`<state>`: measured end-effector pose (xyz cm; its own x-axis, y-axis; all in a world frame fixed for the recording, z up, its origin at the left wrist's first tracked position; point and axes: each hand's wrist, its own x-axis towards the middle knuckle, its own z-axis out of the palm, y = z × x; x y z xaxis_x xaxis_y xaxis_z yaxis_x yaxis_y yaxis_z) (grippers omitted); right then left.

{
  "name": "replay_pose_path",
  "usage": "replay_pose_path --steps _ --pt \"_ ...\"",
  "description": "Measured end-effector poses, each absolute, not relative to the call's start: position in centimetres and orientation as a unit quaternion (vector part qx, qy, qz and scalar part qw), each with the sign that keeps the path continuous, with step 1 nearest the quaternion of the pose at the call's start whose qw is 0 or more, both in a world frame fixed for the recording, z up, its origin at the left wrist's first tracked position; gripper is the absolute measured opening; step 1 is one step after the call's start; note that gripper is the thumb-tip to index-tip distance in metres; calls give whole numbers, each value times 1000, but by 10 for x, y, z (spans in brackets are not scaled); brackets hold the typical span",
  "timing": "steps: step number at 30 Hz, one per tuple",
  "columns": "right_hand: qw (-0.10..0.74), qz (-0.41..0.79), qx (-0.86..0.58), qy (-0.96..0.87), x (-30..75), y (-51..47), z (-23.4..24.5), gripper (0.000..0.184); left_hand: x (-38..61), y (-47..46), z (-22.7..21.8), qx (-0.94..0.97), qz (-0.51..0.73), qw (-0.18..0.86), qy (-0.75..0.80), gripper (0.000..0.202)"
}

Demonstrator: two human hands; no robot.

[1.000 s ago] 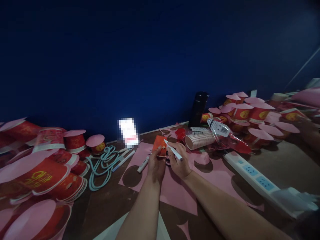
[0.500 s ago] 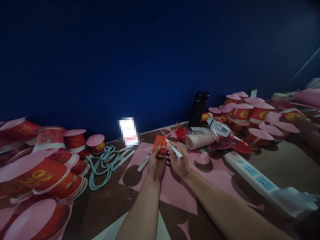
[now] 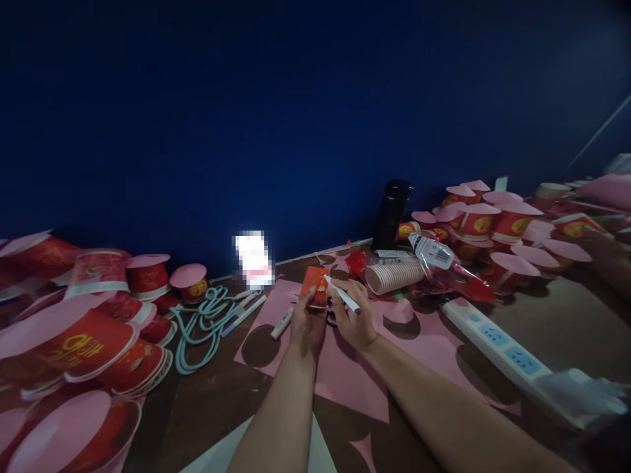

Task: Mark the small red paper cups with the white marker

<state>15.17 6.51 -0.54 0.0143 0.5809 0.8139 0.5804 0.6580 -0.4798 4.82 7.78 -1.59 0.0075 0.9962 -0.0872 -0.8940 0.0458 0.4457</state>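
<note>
In the middle of the view a red paper cup [image 3: 315,282] with a gold print is gripped by my left hand [image 3: 306,322], thumb across its near side. My right hand [image 3: 357,318] is closed round a white marker pen [image 3: 345,297]. The pen's tip points up and left and meets, or nearly meets, the right side of the cup. Under both hands lies a pink paper sheet [image 3: 350,387] with round holes cut out. Dark loops, perhaps scissor handles [image 3: 332,315], are partly hidden between the hands.
Red cups with pink paper tops crowd the left [image 3: 93,335] and the back right [image 3: 478,220]. A pale blue cable [image 3: 197,335], a propped phone [image 3: 254,259], a black flask [image 3: 391,213], stacked paper cups [image 3: 394,276] and a power strip [image 3: 503,351] surround the hands.
The cup and the pen have shifted very slightly to the left. Both hands keep their hold, and the things around them stay put.
</note>
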Motion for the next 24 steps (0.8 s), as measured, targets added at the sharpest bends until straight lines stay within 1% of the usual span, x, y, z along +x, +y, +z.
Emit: replay_pose_path --steps 24 --pt "584 -3 -415 -698 152 66 -6 19 47 77 -13 108 678 702 192 33"
